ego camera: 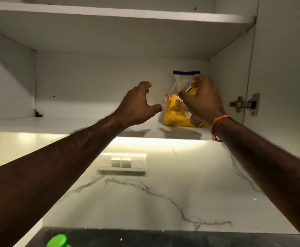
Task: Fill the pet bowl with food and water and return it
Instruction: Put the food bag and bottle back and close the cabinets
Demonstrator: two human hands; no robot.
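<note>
Head view looks up into an open wall cupboard, where a yellow food packet (178,113) inside a clear zip bag (184,81) stands on the lower shelf (74,123), toward the right wall. The right hand (201,102) has its fingers curled round the bag's upper part; the left hand (136,106) is spread wide, holding nothing, thumb tip just at the packet's left edge. The bag looks light, soft and crinkly (likely slippery plastic), so gripping the bunched neck while supporting the bottom seems safest. A door hinge (243,104) sits near the right wrist, an upper shelf (110,12) overhead. Below are a switch panel (122,164) and a green lid (57,240). No bowl is visible.
</note>
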